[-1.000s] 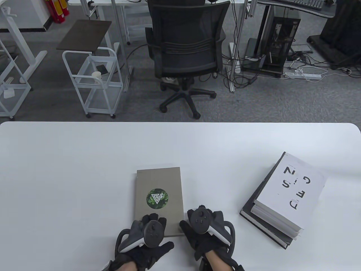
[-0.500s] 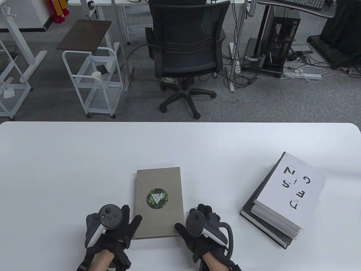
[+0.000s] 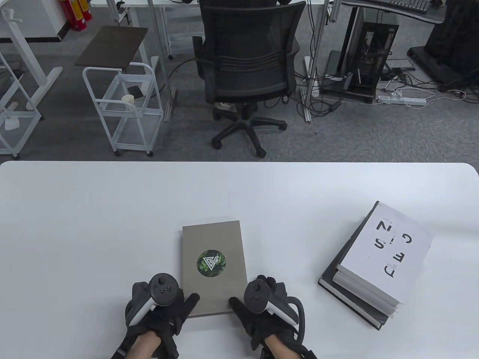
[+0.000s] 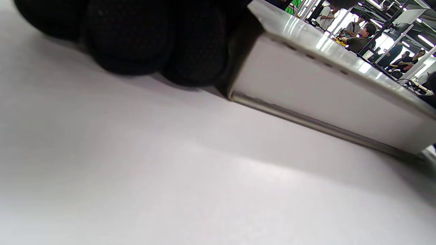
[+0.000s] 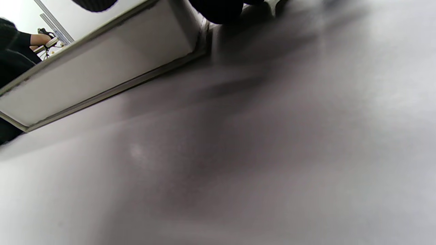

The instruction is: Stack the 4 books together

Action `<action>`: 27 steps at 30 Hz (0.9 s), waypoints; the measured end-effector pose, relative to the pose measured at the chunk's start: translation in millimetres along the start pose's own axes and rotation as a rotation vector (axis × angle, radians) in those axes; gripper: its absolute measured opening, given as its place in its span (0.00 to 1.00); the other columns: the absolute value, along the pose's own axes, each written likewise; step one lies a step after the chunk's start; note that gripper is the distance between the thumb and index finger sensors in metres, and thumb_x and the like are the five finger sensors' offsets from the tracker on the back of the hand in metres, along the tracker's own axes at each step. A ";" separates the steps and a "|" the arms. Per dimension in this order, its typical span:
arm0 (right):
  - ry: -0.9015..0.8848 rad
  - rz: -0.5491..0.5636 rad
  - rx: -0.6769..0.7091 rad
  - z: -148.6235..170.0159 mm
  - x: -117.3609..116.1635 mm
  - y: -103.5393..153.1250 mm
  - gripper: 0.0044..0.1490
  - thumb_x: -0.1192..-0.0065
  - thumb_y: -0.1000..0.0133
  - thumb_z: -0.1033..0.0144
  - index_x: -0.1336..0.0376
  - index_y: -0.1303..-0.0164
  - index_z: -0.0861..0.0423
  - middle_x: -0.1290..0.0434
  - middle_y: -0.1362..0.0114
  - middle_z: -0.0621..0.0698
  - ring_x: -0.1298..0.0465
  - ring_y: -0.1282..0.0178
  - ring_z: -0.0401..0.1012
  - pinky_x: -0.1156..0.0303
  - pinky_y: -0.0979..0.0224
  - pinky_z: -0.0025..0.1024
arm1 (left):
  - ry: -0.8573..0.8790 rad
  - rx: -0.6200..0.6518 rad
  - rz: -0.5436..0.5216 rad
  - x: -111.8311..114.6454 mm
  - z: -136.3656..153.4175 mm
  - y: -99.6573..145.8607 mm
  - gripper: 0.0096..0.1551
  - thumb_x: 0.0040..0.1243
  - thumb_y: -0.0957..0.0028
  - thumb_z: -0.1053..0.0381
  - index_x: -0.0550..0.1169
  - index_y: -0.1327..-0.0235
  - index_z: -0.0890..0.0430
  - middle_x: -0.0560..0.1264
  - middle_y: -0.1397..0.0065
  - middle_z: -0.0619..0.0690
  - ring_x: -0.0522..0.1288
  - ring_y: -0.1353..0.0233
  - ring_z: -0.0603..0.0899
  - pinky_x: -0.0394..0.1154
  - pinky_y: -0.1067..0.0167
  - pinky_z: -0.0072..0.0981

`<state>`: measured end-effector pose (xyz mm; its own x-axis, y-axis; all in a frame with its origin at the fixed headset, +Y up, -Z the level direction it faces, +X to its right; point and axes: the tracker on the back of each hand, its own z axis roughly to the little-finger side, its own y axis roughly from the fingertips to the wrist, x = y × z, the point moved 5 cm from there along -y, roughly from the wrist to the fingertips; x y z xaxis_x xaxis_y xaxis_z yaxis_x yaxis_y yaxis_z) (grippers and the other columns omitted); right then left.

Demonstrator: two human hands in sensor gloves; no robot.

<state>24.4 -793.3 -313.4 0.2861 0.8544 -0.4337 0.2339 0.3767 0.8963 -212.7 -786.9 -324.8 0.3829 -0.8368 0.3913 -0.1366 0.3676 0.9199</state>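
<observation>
A grey book (image 3: 213, 261) with a round green emblem lies flat near the table's front middle. My left hand (image 3: 183, 299) grips its near left corner, thumb on the near edge. My right hand (image 3: 249, 295) grips its near right corner the same way. In the left wrist view my fingers (image 4: 136, 41) press against the corner of the book's white page block (image 4: 323, 88). In the right wrist view the book (image 5: 102, 78) sits left of my fingers (image 5: 218, 10). A white lettered book (image 3: 393, 250) lies on a black book (image 3: 336, 288) at the right.
The white table (image 3: 93, 224) stretches bare to the left and behind the books. Its far edge (image 3: 239, 162) borders a carpeted floor with an office chair (image 3: 247, 67) and a white cart (image 3: 123, 104).
My left hand came off the grey book's near edge, swung out left, then closed in on its left corner. My right hand settled lower at the right corner. The book has shifted slightly right.
</observation>
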 end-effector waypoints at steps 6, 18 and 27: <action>-0.048 0.017 0.019 -5.5 2.8 3.3 0.53 0.68 0.31 0.37 0.57 0.13 0.69 0.59 0.15 0.73 0.59 0.19 0.70 0.53 0.20 0.71 | 0.030 -0.001 0.027 0.7 3.8 -0.7 0.50 0.43 0.51 0.29 0.69 0.33 0.68 0.82 0.52 0.56 0.80 0.55 0.61 0.74 0.50 0.62; -0.198 0.059 0.031 -8.9 10.3 9.5 0.44 0.65 0.27 0.47 0.61 0.12 0.65 0.57 0.15 0.73 0.56 0.19 0.70 0.50 0.20 0.69 | 0.043 -0.008 0.032 0.8 6.8 -0.9 0.50 0.44 0.51 0.29 0.69 0.33 0.68 0.82 0.53 0.55 0.80 0.56 0.60 0.74 0.51 0.61; -0.347 0.020 0.094 -13.8 11.5 11.9 0.45 0.66 0.26 0.52 0.70 0.13 0.67 0.41 0.21 0.71 0.34 0.28 0.64 0.34 0.26 0.58 | 0.032 -0.008 0.045 2.1 6.9 -1.5 0.50 0.43 0.51 0.30 0.68 0.32 0.68 0.81 0.52 0.55 0.79 0.55 0.61 0.73 0.50 0.62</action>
<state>17.6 -774.0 -306.4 0.5859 0.6832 -0.4358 0.3050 0.3123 0.8997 -218.0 -792.0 -325.1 0.4055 -0.8062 0.4308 -0.1469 0.4077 0.9012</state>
